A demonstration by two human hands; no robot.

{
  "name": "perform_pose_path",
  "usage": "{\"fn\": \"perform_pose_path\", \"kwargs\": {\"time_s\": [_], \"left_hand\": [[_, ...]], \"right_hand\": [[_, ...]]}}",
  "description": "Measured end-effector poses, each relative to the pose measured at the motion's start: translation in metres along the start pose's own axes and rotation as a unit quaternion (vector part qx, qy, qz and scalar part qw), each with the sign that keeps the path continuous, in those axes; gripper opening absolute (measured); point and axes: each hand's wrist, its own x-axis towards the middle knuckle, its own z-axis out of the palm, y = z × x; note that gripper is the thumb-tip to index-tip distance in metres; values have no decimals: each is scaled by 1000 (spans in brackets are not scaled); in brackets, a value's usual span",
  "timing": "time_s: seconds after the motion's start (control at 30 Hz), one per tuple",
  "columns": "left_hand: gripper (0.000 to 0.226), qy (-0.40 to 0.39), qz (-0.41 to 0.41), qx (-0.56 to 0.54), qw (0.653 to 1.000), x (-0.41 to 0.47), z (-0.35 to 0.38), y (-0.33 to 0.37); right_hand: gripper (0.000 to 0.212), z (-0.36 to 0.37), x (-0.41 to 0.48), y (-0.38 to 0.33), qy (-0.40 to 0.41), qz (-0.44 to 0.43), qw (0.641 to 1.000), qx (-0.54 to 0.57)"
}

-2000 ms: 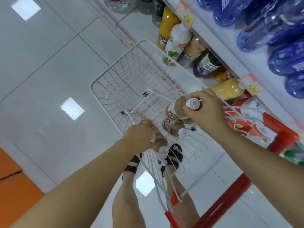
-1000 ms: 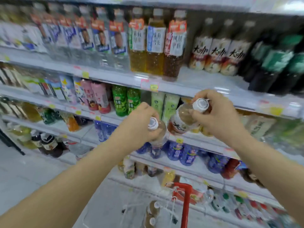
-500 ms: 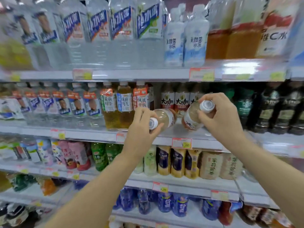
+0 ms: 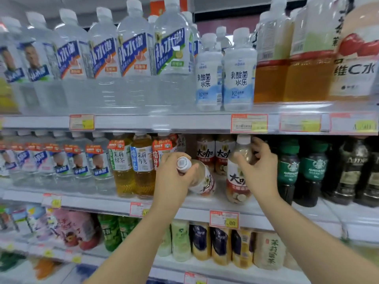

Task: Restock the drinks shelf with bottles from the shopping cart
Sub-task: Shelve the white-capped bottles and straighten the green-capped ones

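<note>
Two bare hands each hold one bottle at the white metal middle shelf (image 4: 98, 198) of a drinks rack.

The left hand (image 4: 174, 179) curls its fingers around the neck and shoulder of a clear plastic bottle of beige milk drink with a white screw cap and a red-and-white label. This tilted bottle (image 4: 204, 182) leans with its cap toward the camera and its base over the shelf board. Whether the base touches the board cannot be told.

The right hand (image 4: 259, 171) wraps thumb and fingers around the upper half of a second bottle of the same kind. This upright bottle (image 4: 238, 181) stands vertical with its base at the front of the same shelf, just right of the tilted one and apart from it.

Behind them, two matching bottles (image 4: 205, 155) stand side by side further back.

To the left stand three amber tea bottles (image 4: 141, 167), then a blurred row of at least five small clear water bottles (image 4: 79, 167). To the right stand two dark coffee bottles with green labels (image 4: 289, 171) and two darker bottles (image 4: 348, 171) beyond.

On the upper shelf (image 4: 164, 121), two white-labelled bottles (image 4: 239, 80) stand in the front row between six large clear water bottles (image 4: 133, 58) and tall amber juice bottles (image 4: 270, 78).

Four price tags (image 4: 249, 123) hang on the upper shelf's edge, and three lower tags (image 4: 224, 219) on the middle one.
</note>
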Motion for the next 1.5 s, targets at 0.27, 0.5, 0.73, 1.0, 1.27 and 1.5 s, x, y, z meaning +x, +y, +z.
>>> {"fn": "perform_pose_path", "kwargs": {"time_s": [0.27,0.5,0.73,1.0,1.27,1.5], "left_hand": [[16,-1,-10,-11,1000,4,2,1],[16,-24,21,-13,999,4,1,2],[23,-65,32,-71,995,18,10,13],[54,-151,-44,-65,985,30,34,-20],[88,-129,-104,-53,985,17,76,-54],[94,-134,-124,-17,983,30,94,-59]], "right_hand": [[66,18,-10,38,-37,15,999,-24],[66,21,-29,24,-42,-62,995,-64],[67,38,-38,21,-295,-41,953,49],[58,54,-25,31,-221,59,973,-21],[42,30,-14,36,-26,-14,997,-75],[75,37,12,62,-60,131,989,-32]]}}
